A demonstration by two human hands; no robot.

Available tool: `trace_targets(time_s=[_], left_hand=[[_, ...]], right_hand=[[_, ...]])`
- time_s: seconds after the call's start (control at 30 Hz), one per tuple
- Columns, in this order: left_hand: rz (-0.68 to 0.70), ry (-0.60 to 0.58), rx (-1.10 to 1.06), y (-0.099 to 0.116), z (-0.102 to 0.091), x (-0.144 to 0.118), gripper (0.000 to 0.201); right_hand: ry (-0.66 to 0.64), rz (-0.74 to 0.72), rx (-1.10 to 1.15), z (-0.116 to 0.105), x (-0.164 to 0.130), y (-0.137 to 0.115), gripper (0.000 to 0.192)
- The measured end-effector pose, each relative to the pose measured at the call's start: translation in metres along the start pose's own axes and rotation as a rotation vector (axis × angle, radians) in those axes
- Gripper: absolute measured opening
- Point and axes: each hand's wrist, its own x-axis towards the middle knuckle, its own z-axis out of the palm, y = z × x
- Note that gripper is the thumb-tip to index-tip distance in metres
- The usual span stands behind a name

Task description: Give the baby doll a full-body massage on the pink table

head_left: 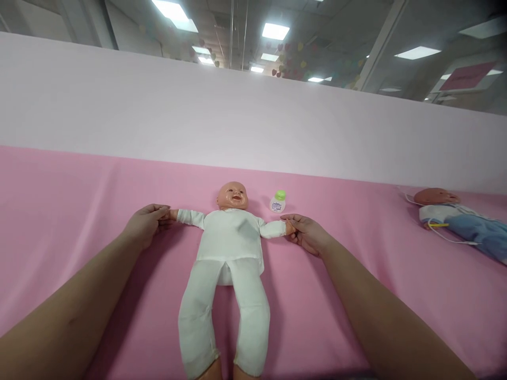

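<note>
Our left hand (146, 224) and right hand (307, 233) each seem closed on a wrist of the doll (227, 248), stretched flat between them.

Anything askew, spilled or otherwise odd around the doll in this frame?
Nothing stands out. The doll in white lies flat on the pink sheet, arms spread, each held by the left hand and right hand. The small bottle stands upright; a second doll lies far right.
</note>
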Motion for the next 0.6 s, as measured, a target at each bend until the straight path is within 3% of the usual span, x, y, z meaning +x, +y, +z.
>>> trace_targets(time_s=[0.3, 0.6], left_hand=[[0.005, -0.008, -0.046, 0.0016, 0.0010, -0.0017, 0.021], [0.018, -0.006, 0.017, 0.0003, -0.0007, -0.0023, 0.024]], right_hand=[[-0.268, 0.019, -0.029, -0.0097, -0.0106, -0.0061, 0.045], [-0.170, -0.026, -0.069, -0.0046, -0.0052, -0.0001, 0.032]])
